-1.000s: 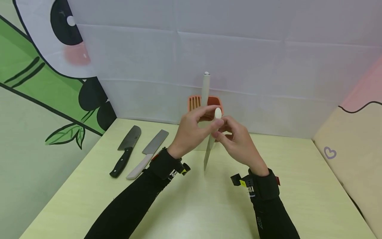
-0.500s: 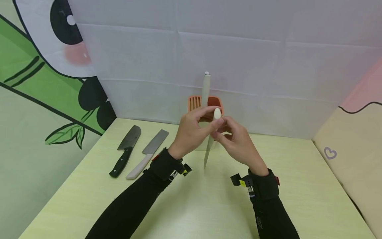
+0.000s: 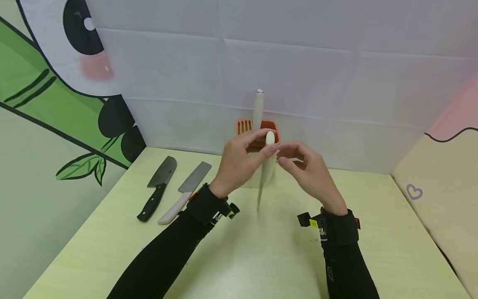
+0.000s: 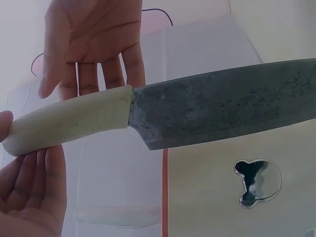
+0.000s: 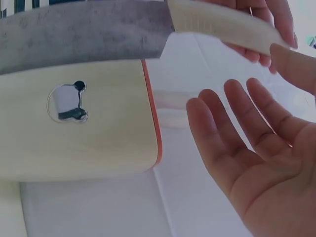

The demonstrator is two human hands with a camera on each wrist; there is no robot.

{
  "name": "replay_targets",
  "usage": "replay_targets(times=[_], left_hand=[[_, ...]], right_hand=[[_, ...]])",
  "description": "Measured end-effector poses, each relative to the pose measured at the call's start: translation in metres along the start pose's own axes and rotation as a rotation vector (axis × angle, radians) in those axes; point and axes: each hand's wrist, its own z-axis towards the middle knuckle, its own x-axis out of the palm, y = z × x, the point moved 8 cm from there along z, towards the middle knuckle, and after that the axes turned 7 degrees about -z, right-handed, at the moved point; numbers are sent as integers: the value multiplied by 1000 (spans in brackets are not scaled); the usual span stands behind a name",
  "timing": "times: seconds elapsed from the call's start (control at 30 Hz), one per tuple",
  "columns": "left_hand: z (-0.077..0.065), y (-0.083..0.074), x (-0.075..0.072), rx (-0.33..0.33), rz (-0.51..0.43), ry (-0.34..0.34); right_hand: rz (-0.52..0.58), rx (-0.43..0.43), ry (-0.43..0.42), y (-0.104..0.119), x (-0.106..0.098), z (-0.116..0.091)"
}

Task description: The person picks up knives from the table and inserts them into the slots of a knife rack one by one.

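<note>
In the head view my left hand (image 3: 239, 160) pinches the end of a cream handle of a kitchen knife (image 3: 269, 139), blade pointing down. The dark, blotchy blade (image 4: 217, 101) spans the left wrist view. My right hand (image 5: 261, 158) is apart from the handle on its right side, fingers loosely spread and holding nothing. Just behind the knife stands a cream knife holder (image 5: 108, 140) with an orange rim and a shiny bear-head emblem. Another knife's white handle (image 3: 258, 110) rises from the holder. My left hand hides part of the holder in the head view.
Two knives lie on the pale table (image 3: 231, 265) to the left: a black-handled knife (image 3: 157, 191) and a white-handled cleaver-like knife (image 3: 186, 191). A pale cloth wall (image 3: 298, 83) rises right behind the holder.
My right hand has let go of the knife's handle and drawn back to the right. My left hand keeps its grip, and the knife has shifted only slightly.
</note>
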Motion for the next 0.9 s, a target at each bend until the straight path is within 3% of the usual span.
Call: replay_targets(times=[0.2, 0.37, 0.5, 0.67, 0.9], left_hand=[[0, -2, -4, -7, -27, -8], [1, -5, -6, -6, -32, -1], [1, -6, -8, 1, -30, 4], [-1, -7, -10, 5, -18, 4], [-6, -11, -12, 2, -8, 22]], right_hand=[[57, 18, -55, -19, -7, 7], [148, 50, -90, -47, 1, 18], [186, 101, -105, -75, 13, 26], [200, 182, -40, -106, 38, 32], [252, 211, 8, -127, 69, 32]])
